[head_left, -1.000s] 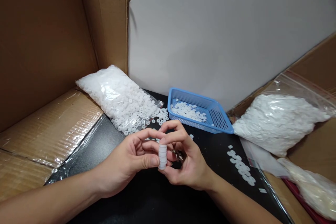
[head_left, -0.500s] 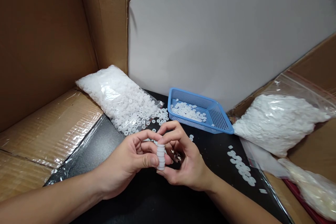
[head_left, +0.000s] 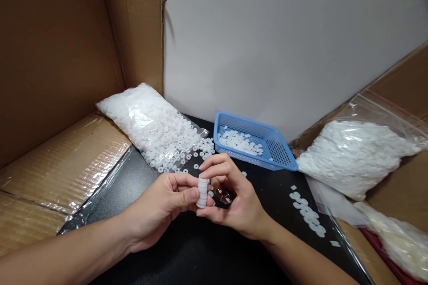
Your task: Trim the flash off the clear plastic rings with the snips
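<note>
A short upright stack of white discs point(head_left: 202, 191) is held between both hands above the black table point(head_left: 187, 249). My left hand point(head_left: 167, 207) pinches the stack's left side with thumb and index finger. My right hand point(head_left: 237, 200) has its fingertips at the top and its thumb at the bottom of the stack. A small shiny dark object point(head_left: 224, 196) sits within the curl of my right hand; what it is, I cannot make out. Small white rings point(head_left: 195, 166) lie scattered just beyond the hands.
A clear bag of white rings point(head_left: 150, 124) lies back left. Behind my hands stands a blue basket point(head_left: 254, 160) holding white pieces. Another bag of white discs point(head_left: 354, 156) is at right, near loose discs point(head_left: 307, 213). Cardboard point(head_left: 60, 160) borders the left side.
The stack has moved slightly up and left. My left index finger has come down from the top of the stack to its side, and my right fingertips now cover the top.
</note>
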Demonstrator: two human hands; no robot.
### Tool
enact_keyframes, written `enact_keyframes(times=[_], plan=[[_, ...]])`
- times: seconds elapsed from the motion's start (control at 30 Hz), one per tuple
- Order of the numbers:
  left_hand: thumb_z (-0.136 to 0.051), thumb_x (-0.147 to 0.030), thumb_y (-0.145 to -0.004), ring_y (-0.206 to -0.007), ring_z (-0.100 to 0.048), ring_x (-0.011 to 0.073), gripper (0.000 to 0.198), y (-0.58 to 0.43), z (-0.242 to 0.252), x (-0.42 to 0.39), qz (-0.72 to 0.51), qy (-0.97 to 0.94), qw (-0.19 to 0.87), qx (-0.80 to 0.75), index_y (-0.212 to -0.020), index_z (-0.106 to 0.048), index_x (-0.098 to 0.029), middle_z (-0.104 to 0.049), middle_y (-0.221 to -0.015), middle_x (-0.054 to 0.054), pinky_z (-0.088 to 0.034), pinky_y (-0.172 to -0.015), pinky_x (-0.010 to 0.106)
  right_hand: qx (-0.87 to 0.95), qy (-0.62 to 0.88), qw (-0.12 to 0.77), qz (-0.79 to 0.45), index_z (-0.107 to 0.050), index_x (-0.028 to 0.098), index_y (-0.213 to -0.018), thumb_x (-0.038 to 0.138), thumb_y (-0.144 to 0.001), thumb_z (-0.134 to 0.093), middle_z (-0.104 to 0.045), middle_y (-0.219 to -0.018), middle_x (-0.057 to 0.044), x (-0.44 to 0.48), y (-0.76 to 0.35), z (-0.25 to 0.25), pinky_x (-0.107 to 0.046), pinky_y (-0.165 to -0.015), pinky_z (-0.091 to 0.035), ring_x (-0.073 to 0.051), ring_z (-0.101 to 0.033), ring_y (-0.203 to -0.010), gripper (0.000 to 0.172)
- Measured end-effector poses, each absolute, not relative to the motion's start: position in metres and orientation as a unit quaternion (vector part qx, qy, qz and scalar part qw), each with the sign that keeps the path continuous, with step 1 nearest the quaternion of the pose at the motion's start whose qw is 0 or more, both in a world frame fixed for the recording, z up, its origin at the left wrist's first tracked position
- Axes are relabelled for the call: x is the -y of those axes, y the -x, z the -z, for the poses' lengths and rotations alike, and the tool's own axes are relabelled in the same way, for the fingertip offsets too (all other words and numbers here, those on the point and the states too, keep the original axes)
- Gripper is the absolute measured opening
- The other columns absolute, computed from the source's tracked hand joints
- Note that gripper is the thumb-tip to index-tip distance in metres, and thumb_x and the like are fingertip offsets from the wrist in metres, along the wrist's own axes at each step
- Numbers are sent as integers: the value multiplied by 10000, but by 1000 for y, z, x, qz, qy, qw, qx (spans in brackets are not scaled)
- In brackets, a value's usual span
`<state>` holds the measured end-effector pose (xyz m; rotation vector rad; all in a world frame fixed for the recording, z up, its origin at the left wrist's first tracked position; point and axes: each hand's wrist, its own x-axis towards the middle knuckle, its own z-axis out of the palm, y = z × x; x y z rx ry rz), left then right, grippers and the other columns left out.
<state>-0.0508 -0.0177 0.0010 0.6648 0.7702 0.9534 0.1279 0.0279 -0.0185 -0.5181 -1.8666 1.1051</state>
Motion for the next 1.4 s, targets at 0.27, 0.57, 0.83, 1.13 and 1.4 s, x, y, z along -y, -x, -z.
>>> enact_keyframes(times=[0.27,0.57,0.83,1.13,1.4], plan=[[-902,-308,-708,-614,-565,83,235,51,-2,17,-410,-287,782,-372,-742,-790,-105,-694,-689,35,-440,-594,169,693,176,437,-545,-726,268,-1046,362,-894,-752,-747,-1011,-46,-33,-133,17,-287,-707,-588,-169,-712,-887,181],[-922,-272,-680,-650,-619,102,217,51,-1,16,-402,-248,800,-371,-769,-800,-116,-757,-743,62,-471,-660,209,672,226,479,-517,-702,251,-905,280,-833,-800,-755,-875,-15,-34,-138,9,-278,-678,-595,-167,-729,-795,125],[-905,-217,-715,-701,-663,89,183,54,1,17,-399,-235,808,-363,-848,-813,-131,-800,-835,76,-498,-719,190,786,477,333,-210,-623,225,-801,183,-805,-610,-718,-844,-32,-51,-213,38,-313,-651,-505,-196,-661,-720,44],[-920,-241,-698,-670,-641,76,196,51,1,15,-405,-254,808,-344,-814,-798,-142,-780,-794,51,-494,-676,167,783,518,303,-160,-619,232,-792,288,-869,-617,-687,-790,-28,-43,-246,67,-319,-597,-484,-201,-641,-654,95],[-941,-323,-657,-585,-550,54,281,49,2,15,-424,-271,798,-332,-723,-750,-127,-682,-645,-6,-424,-583,143,814,386,395,-182,-647,246,-1087,427,-906,-715,-647,-1055,-67,-19,-193,20,-281,-635,-556,-193,-659,-872,264]])
